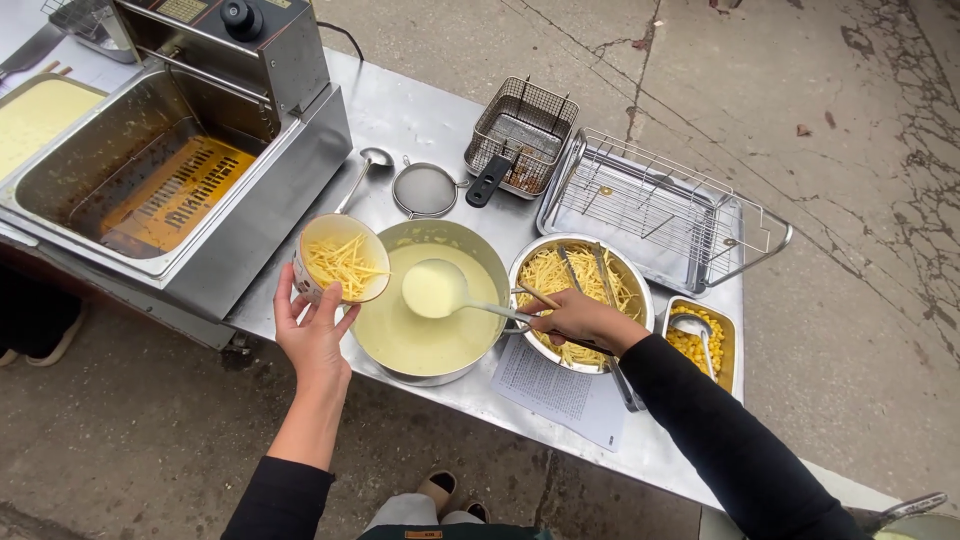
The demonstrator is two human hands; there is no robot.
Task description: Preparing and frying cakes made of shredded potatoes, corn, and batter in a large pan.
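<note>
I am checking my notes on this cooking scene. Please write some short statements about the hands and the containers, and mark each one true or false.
1. The left hand holds a cup with yellow strips inside. True.
2. The right hand holds a ladle full of pale batter over the batter pot. True.
3. The ladle is empty. False: its bowl is filled with pale batter.
4. The wire frying basket sits inside the fryer. False: it stands on the metal table, apart from the fryer.
5. A small tray of yellow kernels with a spoon lies to the right of the bowl of strips. True.
</note>
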